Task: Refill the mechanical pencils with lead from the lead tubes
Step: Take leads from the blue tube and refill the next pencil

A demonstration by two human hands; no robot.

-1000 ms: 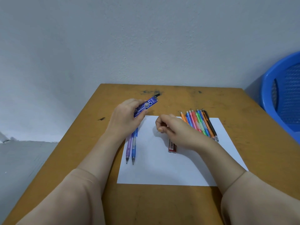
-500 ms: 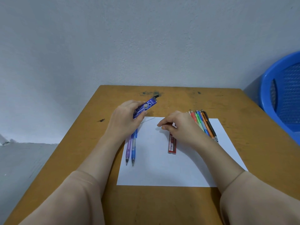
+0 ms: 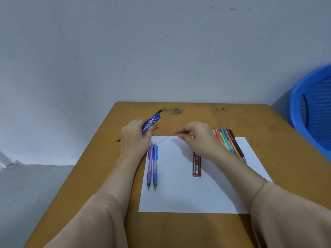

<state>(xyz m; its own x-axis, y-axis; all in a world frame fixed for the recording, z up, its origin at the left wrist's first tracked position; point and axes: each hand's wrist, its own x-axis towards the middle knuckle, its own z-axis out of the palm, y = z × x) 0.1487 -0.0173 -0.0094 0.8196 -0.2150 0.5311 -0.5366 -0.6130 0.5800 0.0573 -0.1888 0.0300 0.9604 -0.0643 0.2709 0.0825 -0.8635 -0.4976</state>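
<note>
My left hand (image 3: 134, 138) grips a blue lead tube (image 3: 151, 123), its black tip pointing up and away. My right hand (image 3: 195, 136) pinches one end of a thin lead (image 3: 163, 139) that slants down to the left, its far end at the top of the blue pencil (image 3: 155, 165). A purple pencil (image 3: 150, 163) lies beside the blue one on the white paper (image 3: 193, 190). A red lead tube (image 3: 196, 165) lies on the paper below my right hand. Several coloured pencils (image 3: 228, 142) lie in a row to the right, partly hidden by my right wrist.
The paper lies on a brown wooden table (image 3: 279, 140) that stands against a grey wall. A blue plastic chair (image 3: 313, 108) stands off the table's right edge. Dark smudges mark the table's far edge.
My right hand has lifted off the paper and moved up and away, now holding a thin lead. The red tube, covered before, is uncovered. My left hand stays put with the blue tube.
</note>
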